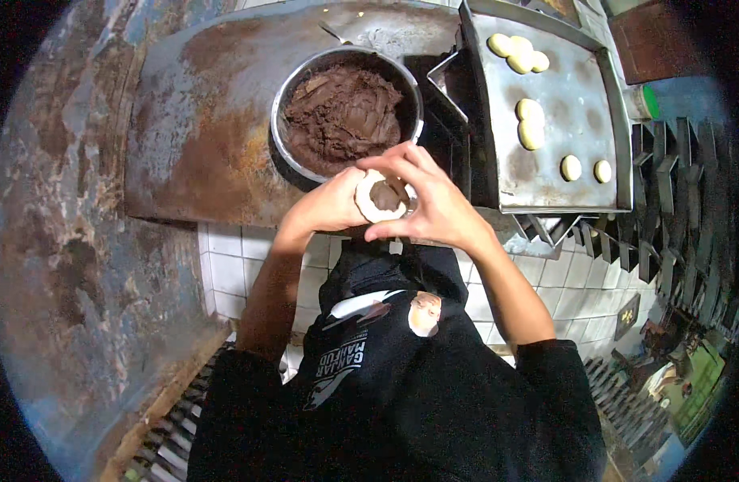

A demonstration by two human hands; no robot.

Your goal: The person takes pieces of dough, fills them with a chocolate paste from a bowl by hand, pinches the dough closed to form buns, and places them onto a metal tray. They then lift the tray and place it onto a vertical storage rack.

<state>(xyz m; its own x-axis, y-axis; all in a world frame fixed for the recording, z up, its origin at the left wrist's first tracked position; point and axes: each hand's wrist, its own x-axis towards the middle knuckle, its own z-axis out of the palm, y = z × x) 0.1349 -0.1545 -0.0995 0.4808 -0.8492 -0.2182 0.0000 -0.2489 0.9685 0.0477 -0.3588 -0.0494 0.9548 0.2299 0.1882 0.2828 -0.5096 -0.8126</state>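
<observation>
Between my two hands, just in front of a metal bowl [418, 128], is a round of pale dough [370, 210] with dark brown filling [385, 195] in its middle. My left hand [329, 201] cups the dough from the left, fingers wrapped under it. Around its right side curl the fingers and thumb of my right hand [429, 197]. The bowl holds a large mass of dark brown paste [341, 116], the same colour as the filling. Parts of the dough are hidden behind my fingers.
A metal baking tray [574, 100] at the right bears several pale dough balls [531, 135]. A utensil handle [331, 32] lies behind the bowl on the worn worktop [201, 120]. Dark metal racks [666, 185] stand right of the tray, near a green-lidded container [649, 103].
</observation>
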